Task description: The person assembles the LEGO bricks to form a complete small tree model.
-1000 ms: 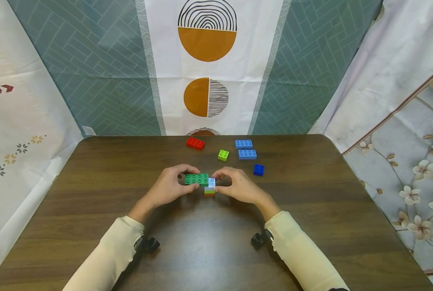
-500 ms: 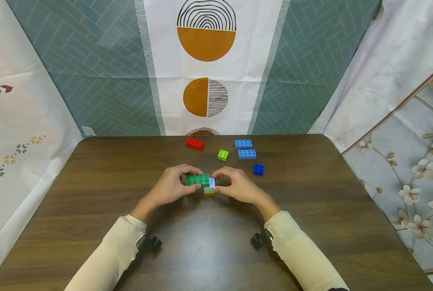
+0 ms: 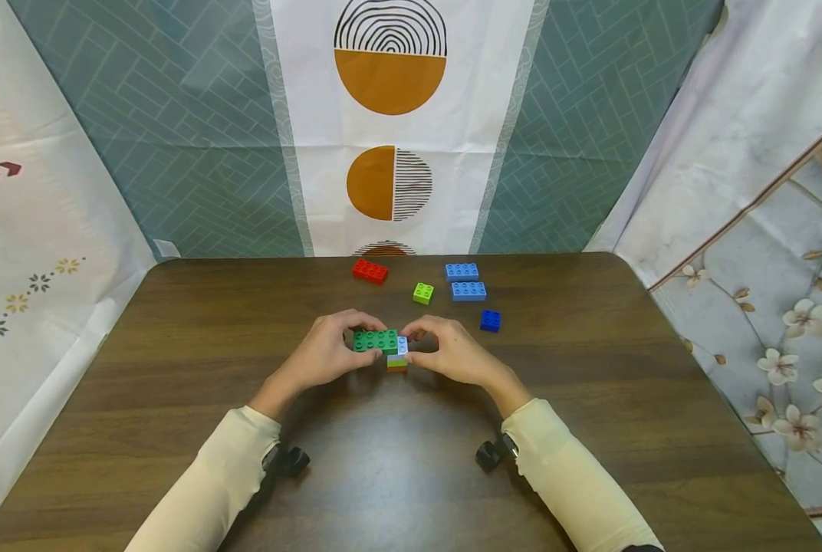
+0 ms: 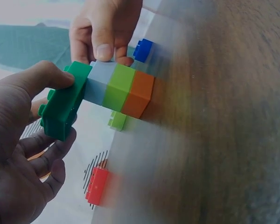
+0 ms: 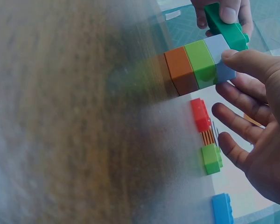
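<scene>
At the head view's centre, pinching green brick (image 3: 375, 342) with left hand (image 3: 321, 357), stack (image 3: 397, 360) with right hand (image 3: 455, 354); likely light, stiff, smooth, best held by opposite sides.

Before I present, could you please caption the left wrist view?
Left hand holds a green toy brick at the top of an orange, lime, pale-blue stack gripped by the right hand.

On the dark-brown wood-grain table (image 3: 142, 345), toward its far edge, a red oblong plastic brick (image 3: 369, 271), a square lime-green brick (image 3: 422, 294), two oblong light-blue bricks (image 3: 468, 291) and a square dark-blue brick (image 3: 490, 321) are lying; behind the table, a teal patterned cloth (image 3: 176, 138) is hanging.
</scene>
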A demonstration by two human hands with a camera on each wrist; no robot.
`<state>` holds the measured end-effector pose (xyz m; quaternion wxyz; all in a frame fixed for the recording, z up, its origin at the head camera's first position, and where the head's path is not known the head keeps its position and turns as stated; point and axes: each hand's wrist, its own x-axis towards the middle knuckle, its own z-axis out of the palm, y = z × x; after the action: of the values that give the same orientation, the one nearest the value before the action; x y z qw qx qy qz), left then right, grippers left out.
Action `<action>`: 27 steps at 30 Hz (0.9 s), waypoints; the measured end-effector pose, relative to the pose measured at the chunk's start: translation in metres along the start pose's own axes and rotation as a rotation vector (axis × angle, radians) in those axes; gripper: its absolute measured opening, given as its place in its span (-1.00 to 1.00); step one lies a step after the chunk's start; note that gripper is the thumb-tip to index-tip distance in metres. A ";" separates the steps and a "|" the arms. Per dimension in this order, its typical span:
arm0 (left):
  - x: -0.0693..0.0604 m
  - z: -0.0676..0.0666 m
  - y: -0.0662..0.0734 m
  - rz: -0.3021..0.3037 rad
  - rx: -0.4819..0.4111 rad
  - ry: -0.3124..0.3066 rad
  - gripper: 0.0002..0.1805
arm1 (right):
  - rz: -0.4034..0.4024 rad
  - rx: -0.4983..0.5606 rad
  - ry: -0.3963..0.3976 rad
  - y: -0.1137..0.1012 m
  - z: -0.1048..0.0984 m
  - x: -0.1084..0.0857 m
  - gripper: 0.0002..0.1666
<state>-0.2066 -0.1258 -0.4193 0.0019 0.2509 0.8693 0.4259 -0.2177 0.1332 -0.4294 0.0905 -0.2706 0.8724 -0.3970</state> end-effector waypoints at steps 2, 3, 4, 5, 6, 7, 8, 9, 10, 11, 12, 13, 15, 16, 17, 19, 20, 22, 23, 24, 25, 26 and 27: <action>0.000 0.001 0.000 0.001 -0.005 0.004 -0.69 | -0.004 0.000 0.003 0.000 0.000 0.000 -0.56; 0.001 0.001 0.000 0.002 -0.008 0.006 -0.69 | -0.005 -0.001 0.005 0.000 0.000 0.000 -0.56; 0.001 0.001 0.001 0.003 -0.009 0.008 -0.69 | -0.006 -0.002 0.006 0.000 0.000 0.000 -0.56; 0.001 0.002 0.001 0.003 -0.012 0.010 -0.69 | -0.006 -0.003 0.007 0.000 0.000 0.000 -0.56; 0.001 0.002 0.001 0.003 -0.013 0.011 -0.69 | -0.008 -0.004 0.007 0.001 0.001 0.000 -0.56; 0.001 0.002 0.001 0.004 -0.013 0.014 -0.69 | -0.008 -0.005 0.007 0.001 0.001 0.000 -0.56; 0.001 0.002 0.001 0.005 -0.014 0.014 -0.69 | -0.008 -0.006 0.006 0.001 0.001 0.000 -0.57; 0.001 0.002 0.001 0.004 -0.014 0.015 -0.69 | -0.008 -0.007 0.006 0.001 0.001 0.000 -0.57; 0.000 0.003 0.001 0.002 -0.014 0.015 -0.69 | -0.009 -0.008 0.006 0.001 0.001 0.000 -0.57; 0.000 0.003 0.001 0.001 -0.013 0.014 -0.69 | -0.010 -0.009 0.005 0.002 0.001 0.000 -0.57; 0.000 0.003 0.001 -0.001 -0.012 0.012 -0.68 | -0.009 -0.009 0.005 0.002 0.001 0.000 -0.57; 0.000 0.003 0.001 -0.004 -0.012 0.010 -0.68 | -0.010 -0.010 0.005 0.002 0.002 0.000 -0.56; 0.000 0.003 0.000 -0.010 -0.010 0.006 -0.68 | -0.010 -0.010 0.005 0.002 0.002 0.000 -0.56; 0.000 0.003 0.000 -0.012 -0.009 0.004 -0.68 | -0.010 -0.010 0.005 0.002 0.002 0.001 -0.56; 0.000 0.003 0.000 -0.013 -0.008 0.002 -0.67 | -0.009 -0.009 0.005 0.002 0.002 0.001 -0.56; 0.000 0.002 0.000 -0.015 -0.006 -0.002 -0.67 | -0.014 -0.010 0.003 0.002 0.001 0.001 -0.55; 0.000 0.002 0.000 -0.016 -0.004 -0.002 -0.67 | -0.018 -0.011 -0.002 0.002 0.001 0.001 -0.55; 0.000 0.002 0.000 -0.017 -0.004 -0.005 -0.67 | -0.022 -0.014 -0.010 0.002 -0.001 0.001 -0.54; 0.000 0.002 -0.001 -0.018 -0.005 -0.006 -0.67 | -0.024 -0.013 -0.012 0.002 -0.003 0.001 -0.54; 0.000 0.002 -0.001 -0.019 -0.006 -0.008 -0.67 | -0.025 -0.011 -0.013 0.002 -0.005 0.001 -0.53; 0.000 0.002 -0.001 -0.020 -0.006 -0.010 -0.67 | -0.026 -0.005 -0.011 0.002 -0.007 0.001 -0.53; 0.000 0.002 -0.001 -0.021 -0.007 -0.010 -0.67 | -0.025 0.000 -0.003 0.003 -0.010 0.001 -0.53; 0.000 0.002 -0.001 -0.021 -0.008 -0.012 -0.67 | -0.021 0.011 0.007 0.003 -0.013 0.001 -0.52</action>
<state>-0.2071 -0.1250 -0.4212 0.0126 0.2444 0.8702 0.4276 -0.2248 0.1428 -0.4231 0.0844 -0.2779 0.8677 -0.4035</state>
